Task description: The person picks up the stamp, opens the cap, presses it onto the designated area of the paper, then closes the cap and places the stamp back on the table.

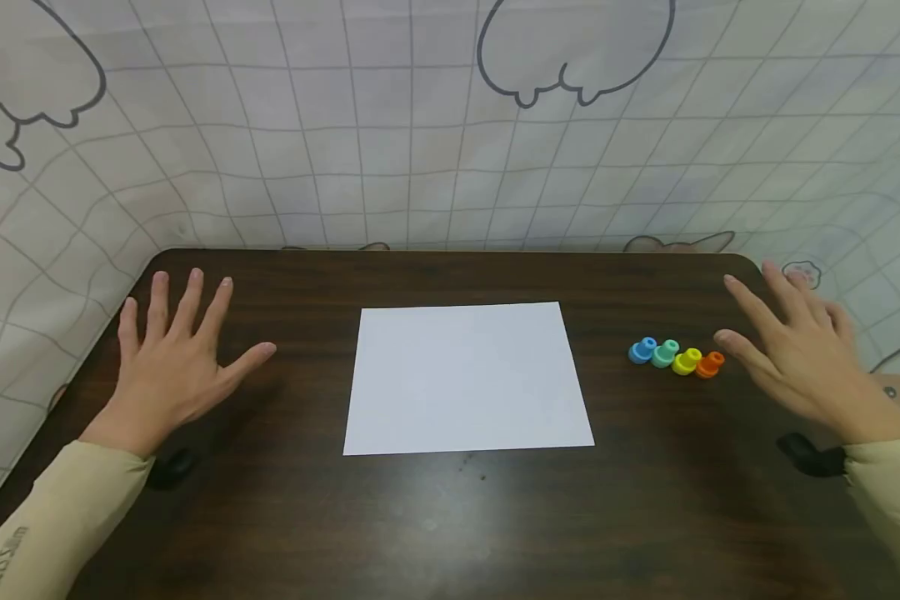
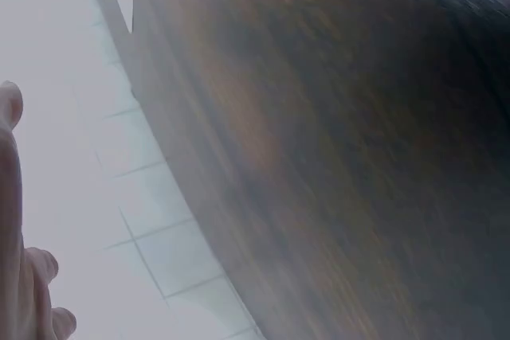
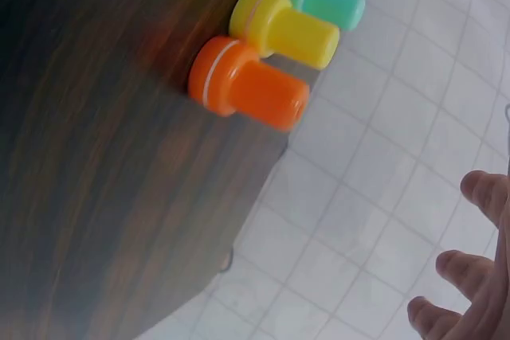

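Note:
A plain white sheet of paper [image 1: 468, 379] lies flat in the middle of the dark wooden table. To its right stands a close row of small knobbed pieces, each with a wide round base and a narrower top: blue [image 1: 642, 350], teal [image 1: 665, 353], yellow [image 1: 687, 361] and orange [image 1: 710, 364]. My left hand [image 1: 176, 358] is spread palm down over the table's left side, away from the paper. On the far right my right hand [image 1: 802, 350] has its fingers extended, nearest the orange piece and apart from it. Both hands hold nothing.
The dark table [image 1: 435, 533] has rounded far corners. Behind and beside it hangs a white grid-patterned cloth [image 1: 390, 150] with cloud outlines. Each wrist wears a black strap-like device, partly under the sleeves.

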A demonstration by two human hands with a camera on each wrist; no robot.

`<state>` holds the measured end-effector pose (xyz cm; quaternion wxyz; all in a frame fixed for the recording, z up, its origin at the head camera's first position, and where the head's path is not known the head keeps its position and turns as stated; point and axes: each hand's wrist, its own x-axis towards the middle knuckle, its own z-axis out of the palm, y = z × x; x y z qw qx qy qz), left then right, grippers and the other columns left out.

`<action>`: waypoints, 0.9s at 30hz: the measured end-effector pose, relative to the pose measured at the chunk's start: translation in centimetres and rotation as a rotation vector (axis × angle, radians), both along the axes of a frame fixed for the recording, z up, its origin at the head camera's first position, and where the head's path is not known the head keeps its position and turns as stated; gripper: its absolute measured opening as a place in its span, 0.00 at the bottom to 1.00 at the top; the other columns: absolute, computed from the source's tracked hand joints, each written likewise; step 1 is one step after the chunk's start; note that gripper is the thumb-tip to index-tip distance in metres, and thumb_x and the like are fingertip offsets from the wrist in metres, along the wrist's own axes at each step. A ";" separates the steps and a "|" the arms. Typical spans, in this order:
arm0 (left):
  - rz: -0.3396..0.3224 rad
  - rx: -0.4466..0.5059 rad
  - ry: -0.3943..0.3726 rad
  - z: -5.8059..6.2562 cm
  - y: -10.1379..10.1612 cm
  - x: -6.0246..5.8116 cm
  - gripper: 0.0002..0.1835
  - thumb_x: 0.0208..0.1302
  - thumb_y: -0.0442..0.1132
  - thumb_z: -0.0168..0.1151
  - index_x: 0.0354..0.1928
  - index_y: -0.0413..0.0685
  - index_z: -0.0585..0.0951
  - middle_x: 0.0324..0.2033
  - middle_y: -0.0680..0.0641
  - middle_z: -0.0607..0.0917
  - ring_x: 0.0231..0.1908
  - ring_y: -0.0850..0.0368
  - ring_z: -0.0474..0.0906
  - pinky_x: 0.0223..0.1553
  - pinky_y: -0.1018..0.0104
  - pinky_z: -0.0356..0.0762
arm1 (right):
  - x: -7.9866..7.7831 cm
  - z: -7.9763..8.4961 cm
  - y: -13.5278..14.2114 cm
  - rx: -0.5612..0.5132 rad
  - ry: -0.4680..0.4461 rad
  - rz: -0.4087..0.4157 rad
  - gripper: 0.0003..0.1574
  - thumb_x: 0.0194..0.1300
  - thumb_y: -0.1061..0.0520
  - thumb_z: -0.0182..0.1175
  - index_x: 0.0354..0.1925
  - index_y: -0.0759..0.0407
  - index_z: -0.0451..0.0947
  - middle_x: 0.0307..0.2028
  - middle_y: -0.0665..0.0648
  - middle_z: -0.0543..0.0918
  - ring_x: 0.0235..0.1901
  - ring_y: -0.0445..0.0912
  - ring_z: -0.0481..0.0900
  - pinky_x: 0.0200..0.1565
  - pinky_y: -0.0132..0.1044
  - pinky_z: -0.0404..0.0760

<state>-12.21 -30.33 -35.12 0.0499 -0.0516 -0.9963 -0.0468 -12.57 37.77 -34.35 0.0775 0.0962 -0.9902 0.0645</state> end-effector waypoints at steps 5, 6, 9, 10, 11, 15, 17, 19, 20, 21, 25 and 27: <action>-0.022 0.015 0.013 0.2 1.0 -0.2 0.54 0.68 0.77 0.47 0.84 0.59 0.38 0.84 0.41 0.33 0.81 0.38 0.15 0.76 0.25 0.18 | -0.1 0.0 -0.7 -0.042 -0.001 0.028 0.43 0.81 0.35 0.44 0.84 0.43 0.44 0.84 0.67 0.39 0.82 0.71 0.39 0.64 0.82 0.47; -0.028 0.018 0.016 0.2 1.2 -0.2 0.54 0.68 0.77 0.47 0.84 0.59 0.38 0.84 0.41 0.34 0.81 0.38 0.16 0.76 0.24 0.19 | -0.1 0.0 -0.9 -0.053 0.004 0.034 0.43 0.81 0.35 0.45 0.84 0.43 0.44 0.84 0.67 0.40 0.81 0.71 0.40 0.64 0.83 0.48; -0.043 0.024 0.028 0.1 1.8 -0.2 0.54 0.69 0.76 0.47 0.84 0.60 0.39 0.84 0.42 0.35 0.82 0.37 0.16 0.77 0.24 0.20 | -0.1 -0.1 -1.6 -0.098 0.021 0.046 0.45 0.79 0.35 0.49 0.84 0.44 0.46 0.84 0.65 0.42 0.79 0.74 0.44 0.64 0.84 0.47; -0.048 0.026 0.032 0.1 2.0 -0.2 0.54 0.69 0.76 0.48 0.84 0.60 0.39 0.84 0.42 0.35 0.82 0.37 0.17 0.77 0.24 0.21 | -0.1 -0.2 -1.8 -0.118 0.036 0.051 0.46 0.79 0.35 0.51 0.83 0.45 0.47 0.84 0.65 0.43 0.79 0.76 0.46 0.65 0.85 0.47; -0.053 0.029 0.036 0.0 2.2 -0.2 0.54 0.68 0.76 0.48 0.84 0.60 0.40 0.84 0.42 0.36 0.82 0.37 0.18 0.77 0.24 0.21 | -0.1 -0.3 -2.1 -0.139 0.051 0.055 0.47 0.77 0.35 0.53 0.83 0.46 0.48 0.84 0.66 0.45 0.77 0.77 0.48 0.65 0.85 0.47; -0.074 0.036 0.054 -0.3 2.9 -0.1 0.55 0.67 0.76 0.50 0.84 0.60 0.41 0.84 0.41 0.38 0.83 0.36 0.20 0.77 0.24 0.24 | -0.4 -0.6 -3.2 -0.228 0.125 0.076 0.51 0.72 0.35 0.61 0.82 0.48 0.53 0.81 0.68 0.53 0.73 0.79 0.55 0.66 0.84 0.47; -0.086 0.041 0.062 -0.4 3.3 0.0 0.55 0.67 0.76 0.51 0.84 0.61 0.41 0.85 0.42 0.38 0.83 0.37 0.22 0.77 0.24 0.26 | -0.5 -0.7 -3.8 -0.259 0.151 0.085 0.52 0.70 0.36 0.65 0.80 0.49 0.56 0.79 0.69 0.57 0.72 0.79 0.57 0.66 0.83 0.47; -0.098 0.046 0.068 -0.7 3.8 0.0 0.54 0.67 0.76 0.52 0.84 0.62 0.41 0.85 0.43 0.39 0.83 0.37 0.23 0.77 0.24 0.28 | -0.7 -0.9 -4.3 -0.281 0.167 0.093 0.51 0.68 0.38 0.68 0.80 0.50 0.58 0.78 0.70 0.59 0.71 0.77 0.59 0.67 0.82 0.48; -0.105 0.048 0.068 -0.7 4.0 0.1 0.54 0.67 0.76 0.52 0.84 0.62 0.41 0.85 0.43 0.40 0.83 0.38 0.23 0.77 0.24 0.29 | -0.7 -1.1 -4.5 -0.286 0.177 0.101 0.51 0.67 0.40 0.69 0.79 0.51 0.59 0.77 0.70 0.60 0.71 0.77 0.60 0.67 0.82 0.49; -0.112 0.050 0.066 -0.8 4.3 0.1 0.54 0.67 0.76 0.52 0.84 0.62 0.41 0.85 0.43 0.40 0.83 0.38 0.23 0.77 0.24 0.30 | -0.7 -1.1 -4.8 -0.289 0.180 0.101 0.51 0.66 0.42 0.70 0.79 0.51 0.60 0.77 0.70 0.61 0.70 0.76 0.61 0.67 0.81 0.50; -0.150 0.051 0.054 -1.3 5.7 0.2 0.55 0.66 0.75 0.53 0.84 0.63 0.41 0.85 0.43 0.40 0.83 0.39 0.22 0.77 0.23 0.32 | -0.6 -1.6 -5.7 -0.302 0.208 0.122 0.50 0.63 0.49 0.74 0.76 0.54 0.64 0.73 0.72 0.67 0.69 0.72 0.64 0.66 0.79 0.55; -0.172 0.052 0.052 -1.4 6.5 0.3 0.55 0.66 0.76 0.53 0.84 0.62 0.41 0.85 0.44 0.39 0.83 0.39 0.22 0.77 0.23 0.33 | -0.5 -1.8 -6.2 -0.308 0.213 0.130 0.49 0.60 0.52 0.75 0.75 0.55 0.66 0.70 0.72 0.70 0.68 0.71 0.66 0.65 0.78 0.57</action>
